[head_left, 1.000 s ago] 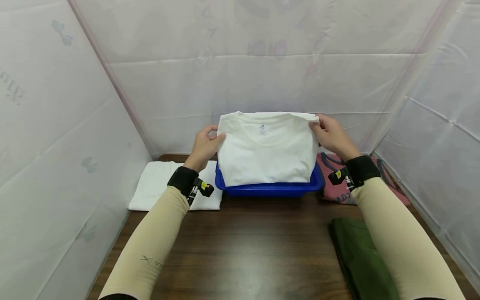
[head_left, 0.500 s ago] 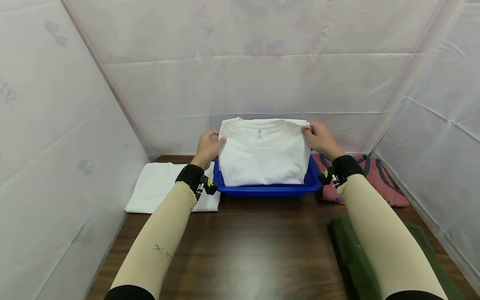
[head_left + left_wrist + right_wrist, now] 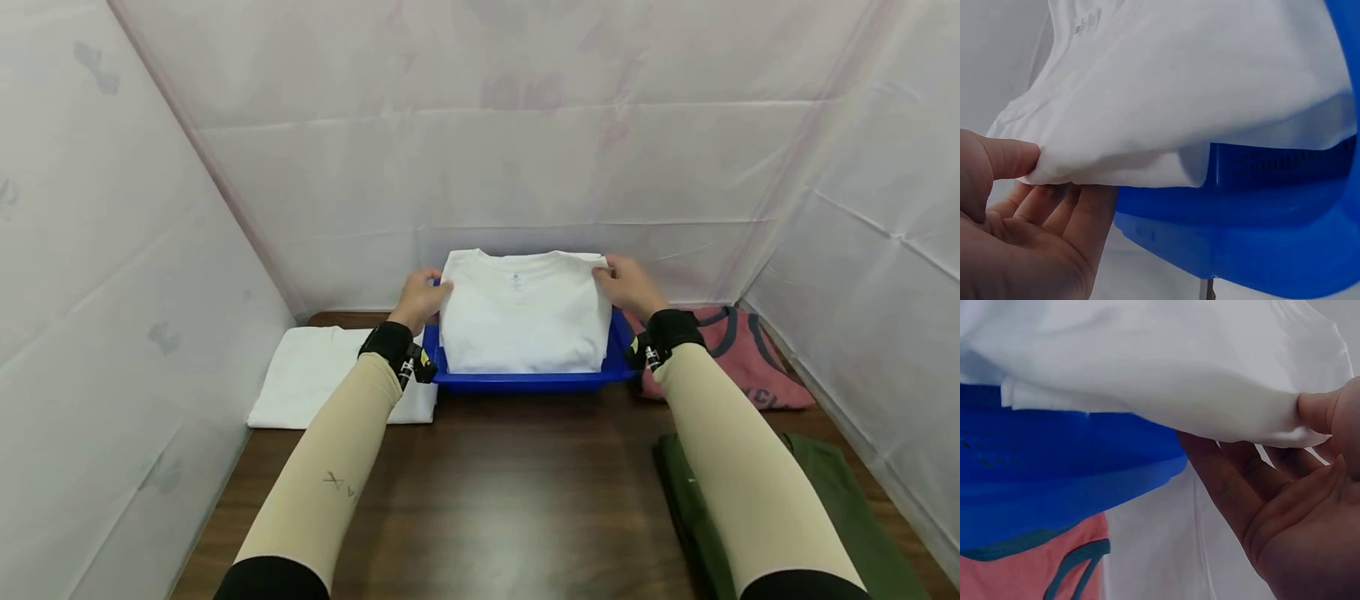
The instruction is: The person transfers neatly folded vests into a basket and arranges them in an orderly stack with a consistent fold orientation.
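A folded white T-shirt [image 3: 525, 321] with a small neck label lies partly in a blue basket [image 3: 525, 383], its collar end raised toward the back. At the shirt's left upper edge, my left hand [image 3: 417, 300] pinches the cloth between thumb and fingers. My right hand [image 3: 630, 283] pinches the opposite upper corner. In the left wrist view the thumb lies on top of the white T-shirt [image 3: 1166, 87] and the fingers are beneath it. The right wrist view shows the same hold, with the blue basket [image 3: 1054, 462] below the cloth. The basket's floor is mostly hidden.
Left of the basket lies folded white cloth [image 3: 300, 375]. A pink shirt with dark trim [image 3: 757, 367] lies on the right, and a folded dark green garment [image 3: 832, 492] is nearer the front right. White sheeting [image 3: 525, 167] encloses the brown table [image 3: 510, 483] on three sides.
Both hands have lowered the collar end of the white T-shirt toward the basket. The right hand has also shifted left, while both keep hold of the cloth.
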`<state>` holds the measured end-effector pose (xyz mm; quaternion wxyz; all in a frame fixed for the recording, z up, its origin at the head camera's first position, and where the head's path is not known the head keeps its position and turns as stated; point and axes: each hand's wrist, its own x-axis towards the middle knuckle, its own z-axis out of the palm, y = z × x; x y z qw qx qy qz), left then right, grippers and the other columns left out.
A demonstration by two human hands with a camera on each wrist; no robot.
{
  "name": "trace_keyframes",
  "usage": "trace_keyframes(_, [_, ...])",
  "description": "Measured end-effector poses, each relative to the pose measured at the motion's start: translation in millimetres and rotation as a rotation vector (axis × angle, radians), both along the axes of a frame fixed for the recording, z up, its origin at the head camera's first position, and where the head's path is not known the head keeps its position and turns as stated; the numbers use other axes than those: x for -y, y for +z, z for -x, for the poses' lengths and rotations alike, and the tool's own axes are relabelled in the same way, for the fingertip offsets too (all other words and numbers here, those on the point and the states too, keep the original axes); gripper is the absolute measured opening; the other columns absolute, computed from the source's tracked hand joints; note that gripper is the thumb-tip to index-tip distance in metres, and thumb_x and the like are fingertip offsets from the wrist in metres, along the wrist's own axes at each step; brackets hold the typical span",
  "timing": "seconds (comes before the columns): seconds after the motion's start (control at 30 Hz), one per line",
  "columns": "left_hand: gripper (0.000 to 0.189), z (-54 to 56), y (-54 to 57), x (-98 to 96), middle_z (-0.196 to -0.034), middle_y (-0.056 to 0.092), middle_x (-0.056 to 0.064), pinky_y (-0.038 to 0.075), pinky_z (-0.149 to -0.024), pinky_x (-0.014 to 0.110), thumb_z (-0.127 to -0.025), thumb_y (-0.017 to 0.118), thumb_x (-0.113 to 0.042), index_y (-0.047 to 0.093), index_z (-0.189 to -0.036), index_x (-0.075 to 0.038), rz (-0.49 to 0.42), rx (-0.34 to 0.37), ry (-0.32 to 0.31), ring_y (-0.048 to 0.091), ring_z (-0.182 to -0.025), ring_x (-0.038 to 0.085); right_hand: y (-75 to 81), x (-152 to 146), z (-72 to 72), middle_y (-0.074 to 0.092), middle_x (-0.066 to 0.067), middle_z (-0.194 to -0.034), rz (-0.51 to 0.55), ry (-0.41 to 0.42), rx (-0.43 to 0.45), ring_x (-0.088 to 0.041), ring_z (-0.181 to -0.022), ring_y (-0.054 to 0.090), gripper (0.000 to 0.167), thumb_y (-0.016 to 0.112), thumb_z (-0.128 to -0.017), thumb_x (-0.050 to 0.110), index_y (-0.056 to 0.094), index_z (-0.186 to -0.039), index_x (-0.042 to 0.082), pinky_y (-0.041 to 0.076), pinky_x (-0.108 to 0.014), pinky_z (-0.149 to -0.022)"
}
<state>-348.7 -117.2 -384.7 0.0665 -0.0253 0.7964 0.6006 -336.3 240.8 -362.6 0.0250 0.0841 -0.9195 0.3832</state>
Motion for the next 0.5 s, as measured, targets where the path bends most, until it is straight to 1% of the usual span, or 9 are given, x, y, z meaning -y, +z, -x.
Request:
trace_keyframes(0.1, [0.03, -0.7, -5.2, 2.9, -0.137, 0.05, 0.023, 0.056, -0.09, 0.06, -0.107, 0.051, -0.018, 0.05, -0.131, 0.001, 0.02, 0.024, -0.003, 0.059, -0.113, 0.036, -9.8, 3, 4.0, 0.055, -0.012, -0.09, 0.027, 0.019, 0.052, -0.023, -0.077, 0.056, 0.028, 0.045, -0.11, 0.024, 0.057, -0.113, -0.001, 0.052, -0.032, -0.064])
trace_keyframes(0.23, [0.035, -3.2, -10.4, 4.7, -0.142, 0.046, 0.025, 0.056, -0.091, 0.061, -0.108, 0.05, -0.017, 0.048, -0.137, 0.002, 0.043, 0.033, -0.017, 0.058, -0.118, 0.041, -19.5, 6, 8.8, 0.047, -0.01, -0.081, 0.028, 0.036, 0.09, -0.023, -0.073, 0.056, 0.026, 0.044, -0.11, 0.022, 0.053, -0.1, 0.0, 0.054, -0.033, -0.062])
trace_keyframes(0.3, [0.037, -4.2, -11.4, 4.5, -0.144, 0.045, 0.026, 0.055, -0.091, 0.061, -0.108, 0.05, -0.017, 0.047, -0.139, 0.003, 0.052, 0.036, -0.027, 0.057, -0.121, 0.043, -21.3, 7, 10.1, 0.05, -0.012, -0.084, 0.021, 0.041, 0.088, -0.024, -0.076, 0.058, 0.025, 0.044, -0.11, 0.021, 0.055, -0.101, -0.001, 0.055, -0.032, -0.062])
trace_keyframes(0.43, [0.037, -4.3, -10.8, 3.8, -0.144, 0.044, 0.026, 0.056, -0.089, 0.061, -0.108, 0.05, -0.017, 0.047, -0.14, 0.002, 0.077, 0.03, -0.038, 0.057, -0.123, 0.044, -21.4, 9, 11.1, 0.058, -0.018, -0.097, 0.01, 0.035, 0.083, -0.028, -0.085, 0.061, 0.025, 0.045, -0.108, 0.017, 0.06, -0.109, -0.004, 0.056, -0.031, -0.062])
trace_keyframes(0.5, [0.036, -3.4, -10.3, 3.3, -0.143, 0.044, 0.027, 0.057, -0.087, 0.06, -0.108, 0.05, -0.017, 0.048, -0.138, 0.001, 0.097, 0.029, -0.044, 0.058, -0.121, 0.044, -20.8, 10, 10.8, 0.058, -0.019, -0.097, -0.015, 0.031, 0.073, -0.03, -0.084, 0.062, 0.025, 0.045, -0.107, 0.015, 0.059, -0.106, -0.005, 0.055, -0.031, -0.061])
